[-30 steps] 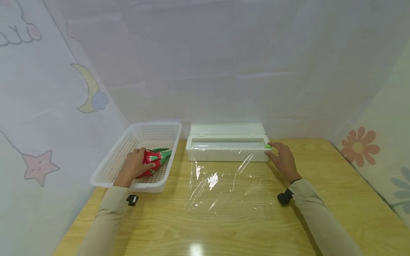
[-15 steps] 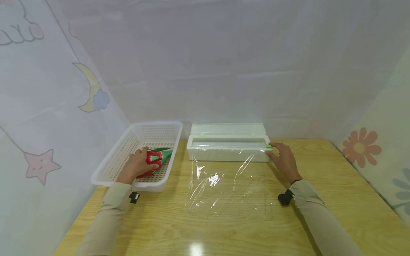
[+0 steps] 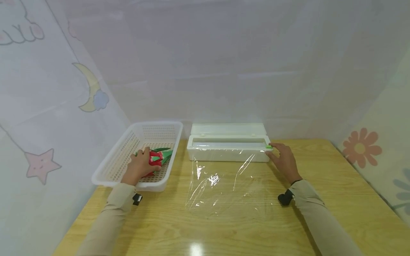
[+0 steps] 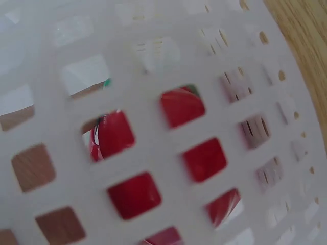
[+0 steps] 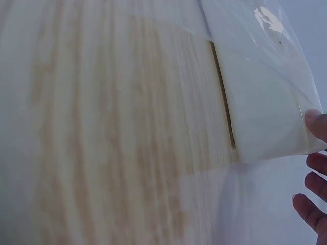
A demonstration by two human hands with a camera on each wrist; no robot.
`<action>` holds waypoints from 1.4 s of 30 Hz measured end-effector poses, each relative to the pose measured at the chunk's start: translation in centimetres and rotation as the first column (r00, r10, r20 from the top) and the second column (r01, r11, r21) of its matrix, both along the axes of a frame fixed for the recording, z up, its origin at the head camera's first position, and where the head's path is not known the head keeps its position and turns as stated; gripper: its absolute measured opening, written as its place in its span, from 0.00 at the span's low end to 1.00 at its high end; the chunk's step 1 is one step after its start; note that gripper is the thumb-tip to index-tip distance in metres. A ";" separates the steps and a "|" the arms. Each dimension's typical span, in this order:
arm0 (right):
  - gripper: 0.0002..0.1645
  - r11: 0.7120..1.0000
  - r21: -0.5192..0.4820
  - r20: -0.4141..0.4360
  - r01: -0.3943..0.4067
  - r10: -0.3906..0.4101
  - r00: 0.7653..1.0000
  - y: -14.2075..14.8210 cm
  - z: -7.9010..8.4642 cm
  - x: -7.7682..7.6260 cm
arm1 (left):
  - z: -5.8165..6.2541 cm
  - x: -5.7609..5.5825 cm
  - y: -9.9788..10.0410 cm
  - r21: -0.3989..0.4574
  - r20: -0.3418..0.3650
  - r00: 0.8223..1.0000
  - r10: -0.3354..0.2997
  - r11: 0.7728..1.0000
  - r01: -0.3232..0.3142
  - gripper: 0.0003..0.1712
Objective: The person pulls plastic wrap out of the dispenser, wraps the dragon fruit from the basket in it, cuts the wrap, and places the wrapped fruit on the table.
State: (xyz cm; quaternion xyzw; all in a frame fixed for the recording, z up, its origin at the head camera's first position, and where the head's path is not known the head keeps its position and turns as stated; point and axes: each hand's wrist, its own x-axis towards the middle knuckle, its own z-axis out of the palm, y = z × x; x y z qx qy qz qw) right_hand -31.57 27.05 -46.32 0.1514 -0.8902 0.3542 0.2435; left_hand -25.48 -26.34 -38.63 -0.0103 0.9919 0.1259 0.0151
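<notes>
My left hand (image 3: pixel 140 166) reaches into the white basket (image 3: pixel 109 182), its fingers curled over a dragon fruit (image 3: pixel 156 157), red with pointed green tips. Through the basket's holes, the left wrist view shows red patches of the dragon fruit (image 4: pixel 204 159). At the right end of a white cling film dispenser (image 3: pixel 229 155) is my right hand (image 3: pixel 285 161), pinching the corner by the green slider (image 3: pixel 268 146). In the right wrist view, the thumb (image 5: pixel 316 122) lies against the edge of the film-covered box (image 5: pixel 265 107). The dispenser's lid (image 3: pixel 229 128) stands raised at the back.
A sheet of clear cling film (image 3: pixel 221 192) spreads from the dispenser over the wooden table (image 3: pixel 243 234) toward the front. More red and green pieces lie under and beside my left hand in the basket. A pale printed cloth (image 3: pixel 224 71) rises behind the table.
My left hand has shifted slightly right in the basket, over the dragon fruit. The right hand, dispenser and film look unchanged.
</notes>
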 end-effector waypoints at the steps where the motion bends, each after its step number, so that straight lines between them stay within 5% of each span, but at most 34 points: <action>1: 0.24 1.000 -0.001 0.003 0.000 0.000 1.000 0.0 0.0 0.0 | 0.0 0.0 0.0 0.000 0.001 1.000 0.002 1.000 -0.002 0.58; 42: 0.23 1.000 -0.006 -0.021 0.007 -0.007 1.000 0.3 0.1 -0.1 | 1.0 0.5 -0.1 0.006 -0.200 0.980 -0.017 1.000 0.018 0.50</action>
